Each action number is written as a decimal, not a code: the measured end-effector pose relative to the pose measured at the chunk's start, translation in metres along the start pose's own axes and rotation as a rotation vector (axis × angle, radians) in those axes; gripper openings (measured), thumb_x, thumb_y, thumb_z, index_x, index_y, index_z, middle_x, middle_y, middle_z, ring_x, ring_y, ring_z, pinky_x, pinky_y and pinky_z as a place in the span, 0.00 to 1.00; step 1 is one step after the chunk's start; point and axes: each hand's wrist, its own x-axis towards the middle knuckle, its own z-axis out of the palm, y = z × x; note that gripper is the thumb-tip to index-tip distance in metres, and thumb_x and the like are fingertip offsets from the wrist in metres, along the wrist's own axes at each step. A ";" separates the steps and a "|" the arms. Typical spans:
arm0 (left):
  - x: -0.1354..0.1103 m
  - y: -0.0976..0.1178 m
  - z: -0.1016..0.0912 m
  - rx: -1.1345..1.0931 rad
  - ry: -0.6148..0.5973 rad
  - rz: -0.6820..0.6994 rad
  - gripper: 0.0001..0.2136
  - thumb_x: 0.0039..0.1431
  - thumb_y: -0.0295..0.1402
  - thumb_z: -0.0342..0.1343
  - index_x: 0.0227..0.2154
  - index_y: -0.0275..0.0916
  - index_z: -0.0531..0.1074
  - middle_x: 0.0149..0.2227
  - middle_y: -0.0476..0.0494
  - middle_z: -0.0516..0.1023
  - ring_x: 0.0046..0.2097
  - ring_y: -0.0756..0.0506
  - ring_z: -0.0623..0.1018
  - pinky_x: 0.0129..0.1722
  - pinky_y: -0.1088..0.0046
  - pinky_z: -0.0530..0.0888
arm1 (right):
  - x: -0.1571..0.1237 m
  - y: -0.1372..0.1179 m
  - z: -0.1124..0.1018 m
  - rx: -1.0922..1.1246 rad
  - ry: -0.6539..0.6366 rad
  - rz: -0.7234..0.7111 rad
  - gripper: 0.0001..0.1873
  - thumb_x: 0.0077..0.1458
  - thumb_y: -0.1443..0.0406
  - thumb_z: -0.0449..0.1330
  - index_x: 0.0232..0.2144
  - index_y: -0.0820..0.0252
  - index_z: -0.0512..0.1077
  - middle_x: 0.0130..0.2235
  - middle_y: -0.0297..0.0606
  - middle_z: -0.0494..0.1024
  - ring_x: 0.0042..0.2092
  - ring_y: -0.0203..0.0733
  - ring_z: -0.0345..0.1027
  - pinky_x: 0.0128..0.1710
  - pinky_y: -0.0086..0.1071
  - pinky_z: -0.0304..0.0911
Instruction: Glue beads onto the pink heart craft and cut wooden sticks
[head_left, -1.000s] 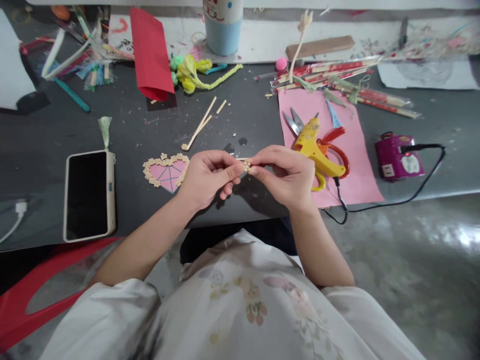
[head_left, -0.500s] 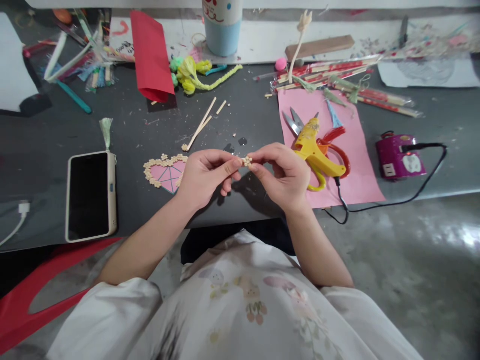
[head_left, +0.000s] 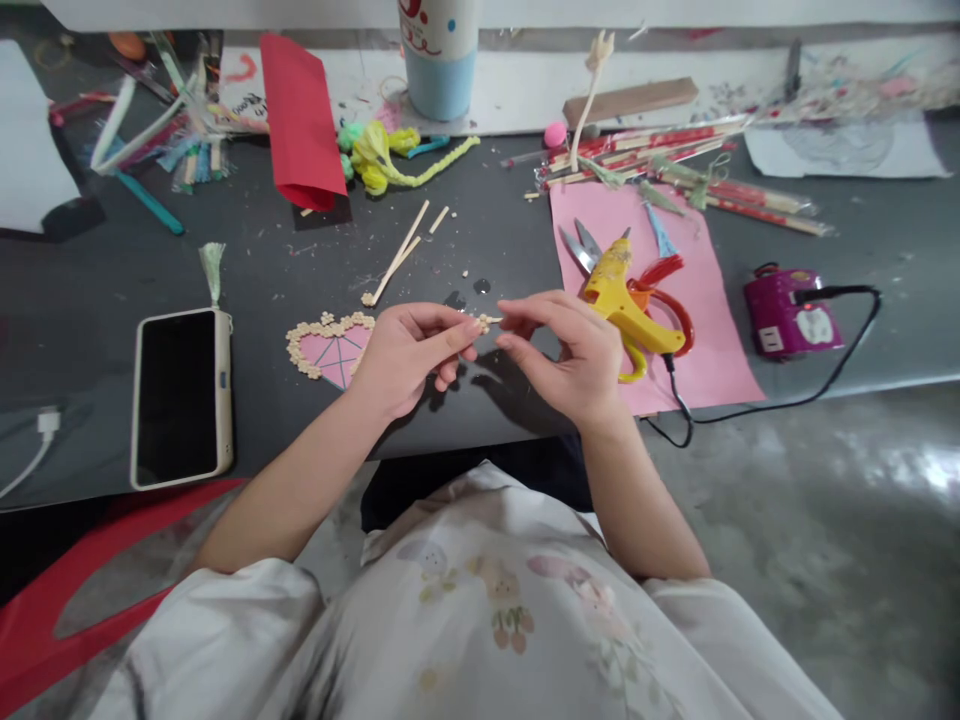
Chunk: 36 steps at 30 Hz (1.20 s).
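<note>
My left hand (head_left: 409, 352) pinches a thin wooden stick with a small cluster of pale beads (head_left: 489, 321) at its tip, held just above the dark table's front edge. My right hand (head_left: 571, 352) is right beside that tip, its fingers curled and loosened, the thumb and forefinger a little apart from the beads. Left of my left hand lies a pink heart cutout (head_left: 332, 347) edged with the same pale beads. A yellow glue gun (head_left: 627, 303) rests on pink paper (head_left: 701, 330) just past my right hand.
A phone (head_left: 179, 396) lies at the left front. Scissors with red handles (head_left: 660, 290) sit under the glue gun, whose black cord runs to a purple socket box (head_left: 791, 322). Loose sticks (head_left: 397, 253), red paper (head_left: 298, 118), a blue-white cup (head_left: 439, 55) and craft clutter fill the back.
My right hand's pinch at the stick's beaded tip has loosened and its fingers have drawn slightly back. My left hand keeps holding the stick in about the same place.
</note>
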 end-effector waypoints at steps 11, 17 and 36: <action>0.004 0.001 -0.001 -0.053 0.074 -0.041 0.12 0.42 0.38 0.69 0.25 0.36 0.76 0.18 0.54 0.72 0.14 0.59 0.64 0.11 0.83 0.58 | -0.002 0.027 -0.100 -0.740 -0.150 0.385 0.17 0.52 0.56 0.63 0.43 0.58 0.76 0.39 0.47 0.77 0.42 0.52 0.70 0.45 0.46 0.64; 0.006 0.000 -0.001 -0.027 0.045 -0.088 0.10 0.43 0.36 0.68 0.24 0.36 0.75 0.18 0.54 0.71 0.14 0.59 0.64 0.11 0.84 0.57 | -0.004 0.034 -0.102 -0.806 -0.390 0.481 0.27 0.52 0.54 0.61 0.52 0.61 0.71 0.43 0.50 0.78 0.43 0.57 0.70 0.40 0.43 0.62; 0.007 -0.002 -0.002 -0.052 0.033 -0.075 0.15 0.39 0.39 0.71 0.25 0.35 0.75 0.18 0.55 0.70 0.14 0.60 0.64 0.11 0.85 0.56 | -0.016 0.028 -0.109 -0.253 -0.178 0.621 0.14 0.51 0.60 0.61 0.42 0.55 0.69 0.36 0.38 0.75 0.34 0.43 0.68 0.33 0.36 0.62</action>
